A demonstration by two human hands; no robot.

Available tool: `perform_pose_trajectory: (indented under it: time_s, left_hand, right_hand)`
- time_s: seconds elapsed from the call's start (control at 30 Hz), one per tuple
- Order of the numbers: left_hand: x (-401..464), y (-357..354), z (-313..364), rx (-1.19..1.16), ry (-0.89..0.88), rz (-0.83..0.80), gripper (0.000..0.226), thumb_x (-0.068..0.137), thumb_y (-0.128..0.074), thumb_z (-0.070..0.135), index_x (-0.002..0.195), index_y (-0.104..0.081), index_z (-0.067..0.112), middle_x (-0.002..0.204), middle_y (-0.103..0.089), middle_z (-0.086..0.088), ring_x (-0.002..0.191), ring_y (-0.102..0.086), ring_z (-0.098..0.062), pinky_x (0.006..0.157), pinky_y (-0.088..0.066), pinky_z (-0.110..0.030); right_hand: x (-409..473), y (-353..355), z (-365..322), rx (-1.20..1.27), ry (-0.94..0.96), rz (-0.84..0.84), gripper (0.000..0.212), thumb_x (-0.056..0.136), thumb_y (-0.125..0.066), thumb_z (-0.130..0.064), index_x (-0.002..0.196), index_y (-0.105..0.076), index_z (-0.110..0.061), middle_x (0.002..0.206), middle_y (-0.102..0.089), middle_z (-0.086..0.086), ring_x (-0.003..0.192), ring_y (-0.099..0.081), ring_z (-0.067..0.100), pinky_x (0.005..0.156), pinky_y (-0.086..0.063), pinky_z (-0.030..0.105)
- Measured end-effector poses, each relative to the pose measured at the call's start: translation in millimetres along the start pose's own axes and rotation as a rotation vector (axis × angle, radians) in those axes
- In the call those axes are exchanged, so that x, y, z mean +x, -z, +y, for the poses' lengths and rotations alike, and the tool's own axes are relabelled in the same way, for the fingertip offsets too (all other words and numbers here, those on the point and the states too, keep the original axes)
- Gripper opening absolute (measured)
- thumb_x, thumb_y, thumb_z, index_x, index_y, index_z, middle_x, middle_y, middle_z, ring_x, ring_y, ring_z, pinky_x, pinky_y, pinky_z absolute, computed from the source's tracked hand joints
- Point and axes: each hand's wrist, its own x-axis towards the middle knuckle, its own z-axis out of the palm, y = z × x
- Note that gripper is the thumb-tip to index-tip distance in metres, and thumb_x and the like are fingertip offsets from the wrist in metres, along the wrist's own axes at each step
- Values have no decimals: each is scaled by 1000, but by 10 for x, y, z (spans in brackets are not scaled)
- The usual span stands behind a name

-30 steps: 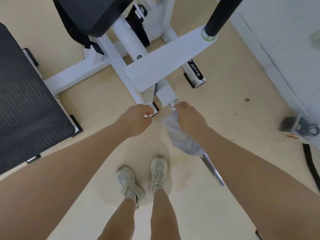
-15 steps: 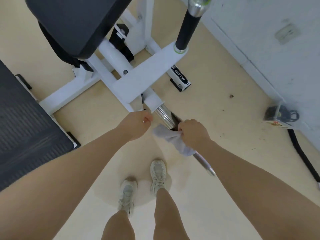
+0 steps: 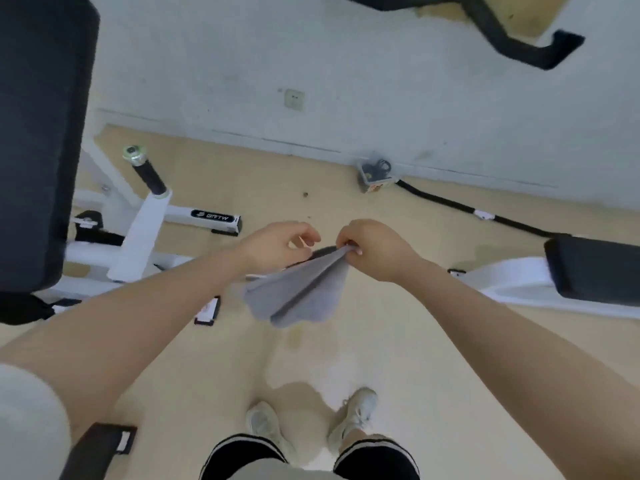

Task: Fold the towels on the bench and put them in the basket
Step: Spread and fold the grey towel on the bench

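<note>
- Pale tan floor [image 3: 398,358] beneath the standing person; grey-white wall [image 3: 381,81] with a socket [image 3: 294,98] at the far edge; white-framed exercise machine [image 3: 138,244] with dark pads to the person's left; a second padded white frame [image 3: 554,282] to the right. No basket is in view.
- Towel [image 3: 298,296]: small, grey, held in the air in front of the body, above the floor and clear of the equipment. It hangs bunched, with creases fanning out from one gathered corner.
- Right hand [image 3: 374,251]: fingers closed tight on the gathered top corner of the towel; this hand carries the whole weight.
- Left hand [image 3: 277,247]: just beside the right hand, fingers curled with a narrow gap at thumb and forefinger. Whether it already pinches an edge cannot be told; it appears to hold nothing.
- Key relation: the towel's long axis runs from the right-hand grip down and toward the person's left, so its free body lies directly below the left hand. The left hand is the nearer one to the loose edge.
- Judgement: the step in hand is opening the towel out for folding; the next move probably calls for the left hand to catch a second corner and draw it away from the right, stretching the top edge level.
</note>
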Motion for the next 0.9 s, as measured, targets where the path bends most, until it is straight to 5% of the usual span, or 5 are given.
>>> perform_pose_trajectory:
  time_s: [0.27, 0.4, 0.57, 0.7, 0.9]
  left_hand:
    - [402, -1244, 1811, 2, -228, -127, 15, 93, -52, 21, 106, -59, 20, 109, -65, -3, 104, -60, -20, 91, -48, -34]
    - [634, -2124, 2596, 58, -309, -201, 12, 87, -61, 17, 96, -56, 22, 95, -62, 1, 86, -56, -11, 77, -42, -12]
    - [1002, -3336, 3642, 69, -354, -274, 17, 84, -60, 17, 78, -49, 27, 77, -55, 6, 70, -48, -11, 70, -42, -26]
    - [1310, -4082, 4438, 83, -408, -268, 19, 85, -54, 14, 75, -42, 26, 68, -47, 9, 62, -42, -10, 61, -36, -24]
    - [2075, -4787, 5300, 109, -542, -202, 16, 84, -46, 4, 87, -40, 19, 59, -45, 6, 48, -35, -4, 46, -29, -15]
  right_hand:
    - [-1590, 567, 1102, 364, -298, 367, 12, 83, -58, -5, 91, -66, -10, 89, -57, -2, 85, -49, 14, 72, -35, 22]
    - [-2529, 729, 1864, 316, -338, 389, 11, 85, -57, -9, 95, -63, -10, 99, -58, 1, 91, -50, 15, 69, -33, 22]
    - [-3747, 1007, 2831, 376, -487, 479, 10, 83, -55, -8, 86, -56, -18, 87, -60, -2, 82, -51, 16, 63, -38, 21]
    - [-4429, 1236, 3502, 521, -618, 623, 9, 81, -56, -7, 81, -53, -16, 75, -53, -12, 76, -50, 11, 60, -38, 17]
    - [-4921, 1487, 4577, 584, -732, 804, 12, 84, -61, -19, 77, -52, -15, 69, -52, -6, 63, -46, 9, 57, -37, 22]
